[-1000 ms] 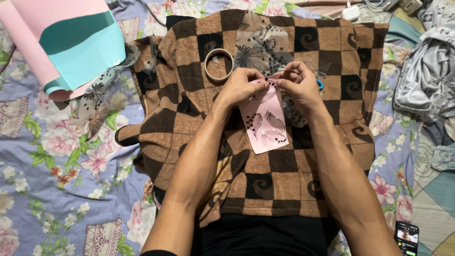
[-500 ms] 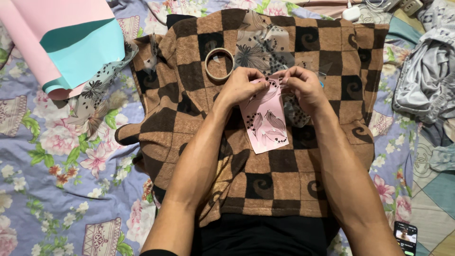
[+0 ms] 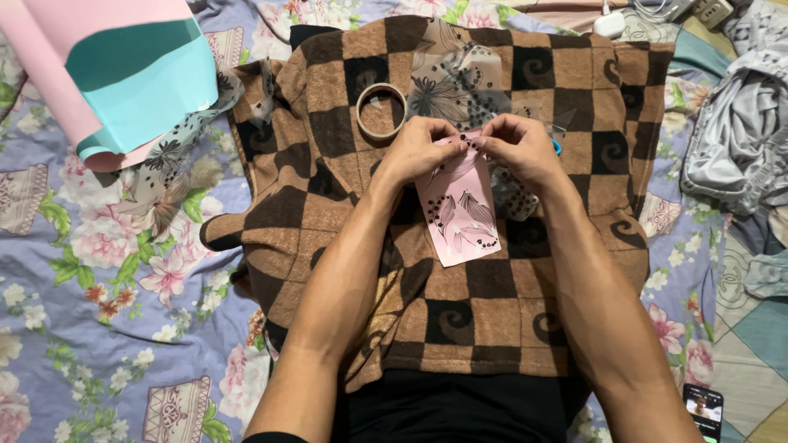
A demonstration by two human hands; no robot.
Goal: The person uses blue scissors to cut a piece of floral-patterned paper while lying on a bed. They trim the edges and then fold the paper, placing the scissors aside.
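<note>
Far left: floral sheet [image 3: 107, 312], lilac with pink blooms, spread as the ground layer. Upper left, a pink and teal paper roll [image 3: 123, 74] lies on it, a strip of sheer black-printed fabric [image 3: 176, 164] trailing from under its edge.

Centre: brown checked blanket [image 3: 509, 312] laid over the sheet. A tape ring [image 3: 382, 111] sits flat on it, just beside the left hand [image 3: 419, 152].

Both hands meet over the blanket. The left hand pinches the top edge of a pink card [image 3: 460, 213] between thumb and fingertips; the right hand [image 3: 517, 148] is closed on the same edge. Card hangs down towards the person, black leaf print and dots showing. Something blue under the right hand, possibly scissor handles; mostly hidden.

Right: crumpled grey clothes [image 3: 730, 139]. Bottom right corner, a phone [image 3: 702, 410], screen lit.
</note>
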